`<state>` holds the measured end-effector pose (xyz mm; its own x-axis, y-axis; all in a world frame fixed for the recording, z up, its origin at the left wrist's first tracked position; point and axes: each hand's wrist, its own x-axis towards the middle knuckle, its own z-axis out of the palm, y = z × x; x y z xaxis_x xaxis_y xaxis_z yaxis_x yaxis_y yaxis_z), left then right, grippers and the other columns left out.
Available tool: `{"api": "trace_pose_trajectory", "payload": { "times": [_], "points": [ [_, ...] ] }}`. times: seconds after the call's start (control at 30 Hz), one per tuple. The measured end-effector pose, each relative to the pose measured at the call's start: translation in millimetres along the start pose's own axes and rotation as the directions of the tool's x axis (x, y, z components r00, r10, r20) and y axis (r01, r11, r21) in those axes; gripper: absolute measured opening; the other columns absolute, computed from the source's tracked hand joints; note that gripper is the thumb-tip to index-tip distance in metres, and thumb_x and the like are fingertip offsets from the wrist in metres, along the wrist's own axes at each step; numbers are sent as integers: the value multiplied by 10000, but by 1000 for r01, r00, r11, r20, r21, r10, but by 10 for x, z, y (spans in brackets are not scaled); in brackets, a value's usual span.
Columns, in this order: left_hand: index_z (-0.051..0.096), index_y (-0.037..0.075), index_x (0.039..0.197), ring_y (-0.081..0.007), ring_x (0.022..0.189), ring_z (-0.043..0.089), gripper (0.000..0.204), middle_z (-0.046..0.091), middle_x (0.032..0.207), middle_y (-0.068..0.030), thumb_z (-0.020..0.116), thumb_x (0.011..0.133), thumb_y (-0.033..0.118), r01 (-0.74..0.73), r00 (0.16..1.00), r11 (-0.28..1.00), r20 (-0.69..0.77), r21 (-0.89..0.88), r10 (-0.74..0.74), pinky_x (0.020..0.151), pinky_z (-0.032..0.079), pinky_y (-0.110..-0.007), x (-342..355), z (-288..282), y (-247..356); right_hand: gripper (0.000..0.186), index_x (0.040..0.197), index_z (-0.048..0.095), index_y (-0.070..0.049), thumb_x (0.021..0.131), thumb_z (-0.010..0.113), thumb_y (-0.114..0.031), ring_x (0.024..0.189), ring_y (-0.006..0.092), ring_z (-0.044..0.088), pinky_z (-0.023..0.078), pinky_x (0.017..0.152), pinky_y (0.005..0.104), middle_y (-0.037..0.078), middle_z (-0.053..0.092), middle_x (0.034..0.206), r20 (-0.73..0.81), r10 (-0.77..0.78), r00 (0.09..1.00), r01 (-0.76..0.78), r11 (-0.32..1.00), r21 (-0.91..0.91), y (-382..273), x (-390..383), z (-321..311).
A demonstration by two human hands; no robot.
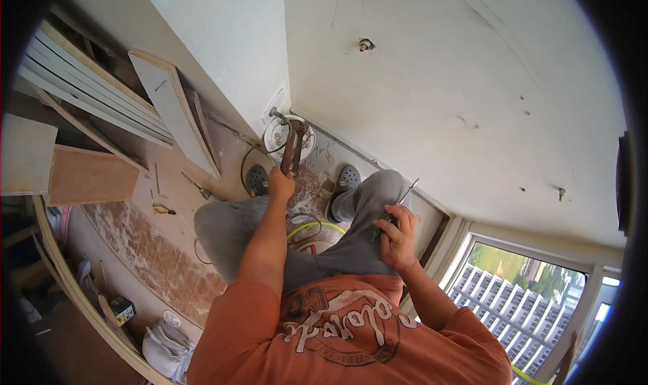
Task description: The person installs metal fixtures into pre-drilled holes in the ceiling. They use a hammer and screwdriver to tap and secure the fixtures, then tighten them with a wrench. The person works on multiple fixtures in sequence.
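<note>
Seated, I hold a long dark brown object [294, 148] in my left hand [281, 185], fingers wrapped round its near end. Its far end reaches over a white bucket [310, 144] in the wall corner; I cannot make out its exact kind. A screwdriver [408, 194] is in my closed right hand [397, 238], above my right thigh. Its thin metal shaft points up and away, and a bit of its green handle shows between my fingers. A black cable [246, 162] curves beside the bucket.
Boards [172, 108] lean and lie at the left. Yellow-handled pliers [163, 210] and a long drill bit [194, 182] lie on the dusty floor. Metal fittings [366, 45] stick out of the white wall. A window [516, 284] is at the lower right; a yellow hose [317, 223] passes between my legs.
</note>
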<state>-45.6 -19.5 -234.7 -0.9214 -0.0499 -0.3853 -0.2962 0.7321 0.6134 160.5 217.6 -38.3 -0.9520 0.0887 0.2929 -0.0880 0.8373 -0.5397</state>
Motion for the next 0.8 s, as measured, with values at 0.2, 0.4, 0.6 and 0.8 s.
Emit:
{"api": "trace_pose_trajectory", "payload": {
  "times": [0.2,0.4,0.6,0.8],
  "points": [
    [580,-11,1102,-389,937,609,244,599,1029,-203,635,915,136,-38,993,999,-107,25,41,809,483,-498,244,182,-177,337,931,706,-110,634,587,-4,1160,367,492,404,978,477,120,590,1191,43,-31,999,32,999,-25,37,79,-29],
    [530,-14,1224,-399,1080,552,345,546,1167,-190,623,915,106,64,996,995,-66,72,-59,892,475,-477,318,142,-199,339,926,709,-116,627,582,-22,1142,355,505,394,971,474,113,604,1170,69,-34,997,39,997,-70,35,168,-29],
    [643,33,1101,-416,1026,566,228,601,1061,-162,602,878,50,-371,855,928,-373,49,361,840,484,-455,717,-60,95,365,935,697,-83,626,537,27,1161,387,479,385,1004,479,150,586,1190,109,-48,993,52,998,-27,4,220,-47],
    [647,54,1148,-387,1072,589,313,595,1100,-175,601,841,7,-341,940,914,98,221,327,868,493,-484,1181,-363,54,367,936,708,-121,594,593,-52,1132,357,500,383,969,480,104,603,1173,133,-40,990,48,997,-54,-1,221,-13]
  ]
}}
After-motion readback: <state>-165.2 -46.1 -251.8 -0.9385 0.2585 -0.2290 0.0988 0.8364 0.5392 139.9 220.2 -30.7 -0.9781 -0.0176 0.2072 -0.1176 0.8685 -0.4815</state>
